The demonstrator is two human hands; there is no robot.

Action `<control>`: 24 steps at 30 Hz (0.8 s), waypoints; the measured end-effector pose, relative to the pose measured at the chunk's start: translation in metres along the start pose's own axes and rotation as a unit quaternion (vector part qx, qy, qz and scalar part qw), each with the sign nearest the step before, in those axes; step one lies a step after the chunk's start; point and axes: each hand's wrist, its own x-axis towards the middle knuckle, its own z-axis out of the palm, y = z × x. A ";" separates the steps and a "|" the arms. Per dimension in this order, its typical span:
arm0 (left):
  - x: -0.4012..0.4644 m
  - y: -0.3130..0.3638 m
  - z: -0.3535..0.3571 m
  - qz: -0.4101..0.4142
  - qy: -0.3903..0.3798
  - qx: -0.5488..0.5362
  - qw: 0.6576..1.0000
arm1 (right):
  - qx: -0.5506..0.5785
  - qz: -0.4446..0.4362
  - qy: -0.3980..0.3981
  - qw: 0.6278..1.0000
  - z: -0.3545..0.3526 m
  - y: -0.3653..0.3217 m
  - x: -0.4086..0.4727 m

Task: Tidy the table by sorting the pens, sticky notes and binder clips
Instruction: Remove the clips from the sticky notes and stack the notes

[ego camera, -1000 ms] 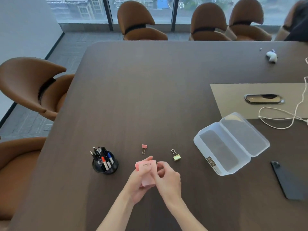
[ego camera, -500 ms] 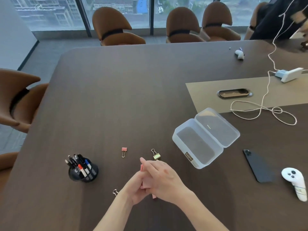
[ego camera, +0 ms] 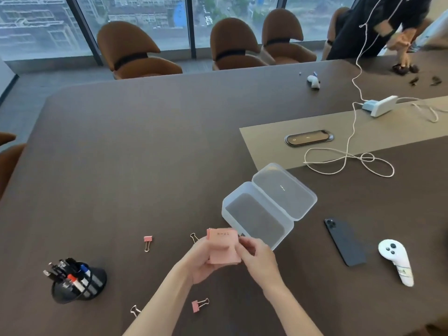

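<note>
- both hands hold a small pink pad of sticky notes (ego camera: 224,246) above the dark brown wooden table (ego camera: 135,154); the left hand (ego camera: 206,261) cups it from beneath with the thumb laid over its face, and the right hand (ego camera: 258,259) pinches its right edge.
- just beyond the pad sits a clear plastic box with a hinged lid (ego camera: 268,207), lid laid open to the right, nothing visible inside.
- a black mesh pen cup (ego camera: 78,284) stands at the near left, filled with pens (ego camera: 72,275), red and blue caps among them.
- binder clips lie loose: a pink binder clip (ego camera: 148,242) left of the hands, a second pink binder clip (ego camera: 199,305) under the left forearm, and a wire handle (ego camera: 194,237) peeking past the left fingers, its body hidden, so probably another clip.
- a pale clip (ego camera: 135,310) lies near the left elbow, partly hidden.
- right of the box lie a dark phone (ego camera: 344,241) face down and a white handheld controller (ego camera: 396,261).
</note>
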 end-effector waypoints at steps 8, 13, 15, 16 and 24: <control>0.070 0.054 0.036 -0.031 -0.045 0.139 0.989 | 0.169 0.155 -0.024 0.973 -0.056 -0.002 0.066; 0.129 0.070 0.034 0.113 0.200 0.404 0.885 | 0.309 0.278 0.063 0.907 -0.040 0.013 0.134; 0.146 0.068 0.025 0.152 0.266 0.524 0.794 | 0.307 0.317 0.115 0.890 -0.032 0.017 0.154; 0.153 0.065 0.021 0.145 0.264 0.550 0.779 | 0.308 0.330 0.140 0.881 -0.027 0.020 0.163; 0.168 0.033 0.004 0.105 0.222 0.601 0.760 | 0.284 0.356 0.234 0.859 -0.001 0.040 0.208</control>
